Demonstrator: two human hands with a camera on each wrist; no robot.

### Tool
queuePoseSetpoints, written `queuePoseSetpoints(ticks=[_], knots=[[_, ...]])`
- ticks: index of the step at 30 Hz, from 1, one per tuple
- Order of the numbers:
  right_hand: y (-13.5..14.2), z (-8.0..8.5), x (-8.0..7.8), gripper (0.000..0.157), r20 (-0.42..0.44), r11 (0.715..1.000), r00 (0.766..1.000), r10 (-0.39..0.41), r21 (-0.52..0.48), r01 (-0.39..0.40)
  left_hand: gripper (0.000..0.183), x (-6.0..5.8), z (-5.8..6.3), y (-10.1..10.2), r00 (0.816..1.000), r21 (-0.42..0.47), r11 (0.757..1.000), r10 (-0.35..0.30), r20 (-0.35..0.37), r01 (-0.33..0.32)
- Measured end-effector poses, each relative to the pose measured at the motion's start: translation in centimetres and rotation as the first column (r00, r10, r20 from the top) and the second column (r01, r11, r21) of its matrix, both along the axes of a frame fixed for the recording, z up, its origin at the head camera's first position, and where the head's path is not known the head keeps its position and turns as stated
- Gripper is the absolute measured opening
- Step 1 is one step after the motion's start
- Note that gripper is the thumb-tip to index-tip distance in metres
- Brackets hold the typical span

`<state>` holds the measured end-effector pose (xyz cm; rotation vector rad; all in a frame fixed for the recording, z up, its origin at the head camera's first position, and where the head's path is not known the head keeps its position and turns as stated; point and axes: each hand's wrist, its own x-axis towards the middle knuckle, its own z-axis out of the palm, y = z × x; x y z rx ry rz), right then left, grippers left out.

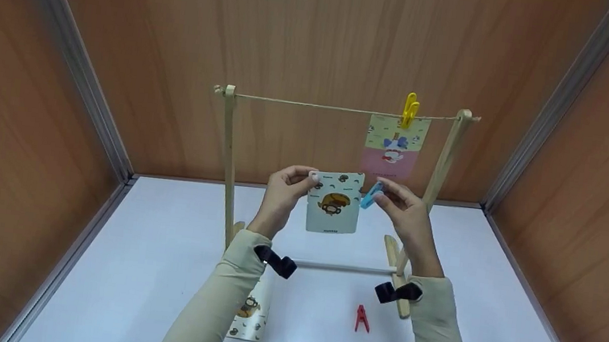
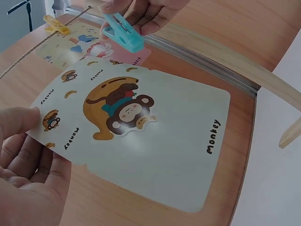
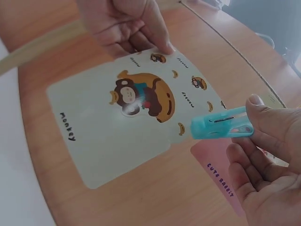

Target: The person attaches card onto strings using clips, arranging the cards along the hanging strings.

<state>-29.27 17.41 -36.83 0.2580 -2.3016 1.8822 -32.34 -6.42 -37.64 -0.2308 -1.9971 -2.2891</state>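
My left hand (image 1: 284,197) pinches the upper left corner of a pale green card (image 1: 331,220) printed with a monkey on a banana. The card hangs upright in the air, below the string and in front of it. At the card's right side, my right hand (image 1: 405,217) holds a blue clothespin (image 1: 372,195) between thumb and fingers. In the right wrist view, the clothespin (image 3: 221,125) points its jaw end at the card (image 3: 89,136), close to its edge; whether they touch I cannot tell. The left wrist view shows the printed monkey face of the card (image 2: 178,155).
A string (image 1: 312,105) runs between two wooden posts (image 1: 227,168). Near its right end a yellow clothespin (image 1: 410,111) holds a green and pink rabbit card (image 1: 391,164). On the white table (image 1: 156,269) lie a red clothespin (image 1: 361,318) and another monkey card (image 1: 256,320), partly behind the left sleeve.
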Motion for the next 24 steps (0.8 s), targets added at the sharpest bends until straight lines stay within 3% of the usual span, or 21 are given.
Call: queuePoseSetpoints(ticks=[9,24], knots=[[-0.4,1.8,-0.8,0.043,-0.050,0.999,0.999,0.002,-0.046,-0.005,0.017,-0.4,2.1,0.4,0.999,-0.001,1.000,0.003,-0.046,-0.003],[-1.6,5.4,-1.6,0.040,-0.139,0.999,0.990,-0.021,-0.042,0.015,0.016,-1.2,4.3,1.0,0.995,0.046,0.999,0.022,-0.101,-0.017]])
